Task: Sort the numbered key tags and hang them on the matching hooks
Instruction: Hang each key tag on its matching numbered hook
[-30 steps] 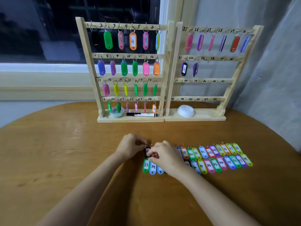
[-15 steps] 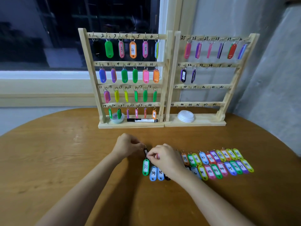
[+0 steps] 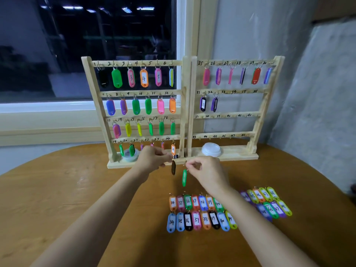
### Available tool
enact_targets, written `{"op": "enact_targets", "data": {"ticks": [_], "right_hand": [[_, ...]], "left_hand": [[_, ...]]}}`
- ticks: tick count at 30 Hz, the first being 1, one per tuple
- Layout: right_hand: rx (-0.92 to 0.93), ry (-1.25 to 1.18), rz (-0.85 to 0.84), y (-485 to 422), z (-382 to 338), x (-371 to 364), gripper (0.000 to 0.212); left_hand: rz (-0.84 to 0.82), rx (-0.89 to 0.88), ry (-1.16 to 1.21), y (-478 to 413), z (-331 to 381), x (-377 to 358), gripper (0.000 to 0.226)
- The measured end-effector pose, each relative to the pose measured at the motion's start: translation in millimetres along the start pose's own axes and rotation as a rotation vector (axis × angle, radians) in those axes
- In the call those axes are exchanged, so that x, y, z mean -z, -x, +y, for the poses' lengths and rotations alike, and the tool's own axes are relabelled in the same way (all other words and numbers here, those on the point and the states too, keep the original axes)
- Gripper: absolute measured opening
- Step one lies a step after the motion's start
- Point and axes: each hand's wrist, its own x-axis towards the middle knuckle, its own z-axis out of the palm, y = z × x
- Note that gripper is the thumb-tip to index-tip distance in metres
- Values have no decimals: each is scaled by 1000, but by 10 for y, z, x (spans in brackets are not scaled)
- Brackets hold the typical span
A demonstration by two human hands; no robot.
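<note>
Left hand point(image 3: 154, 158): grip pinches dark tag point(image 3: 173, 167), dangling. Right hand point(image 3: 207, 173): grip pinches green tag point(image 3: 184, 177), dangling. Both above desk point(image 3: 57, 189), before wooden racks point(image 3: 184, 112).

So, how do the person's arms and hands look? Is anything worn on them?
Both are bare. The left forearm and the right forearm show no sleeve up to the picture's bottom edge. The left hand and the right hand have no glove, and no ring, watch or bracelet is in view at the fingers or wrists.
</note>
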Motion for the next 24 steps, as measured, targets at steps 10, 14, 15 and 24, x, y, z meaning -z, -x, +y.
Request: {"op": "enact_targets", "data": {"ticks": [10,14,15,24], "right_hand": [[-93,114,228,-588,441,854,6],[-73,151,268,-840,585,1102,7],[-68,161,272,-898,612,1150,8],[1,190,344,-1271,720,1368,9]], "left_hand": [[39,-144,167,-436,919,-509,10],[64,-159,253,-645,1265,-726,14],[70,-167,277,-718,1329,-777,12],[177,-217,350,-1183,1742,-1132,10]]}}
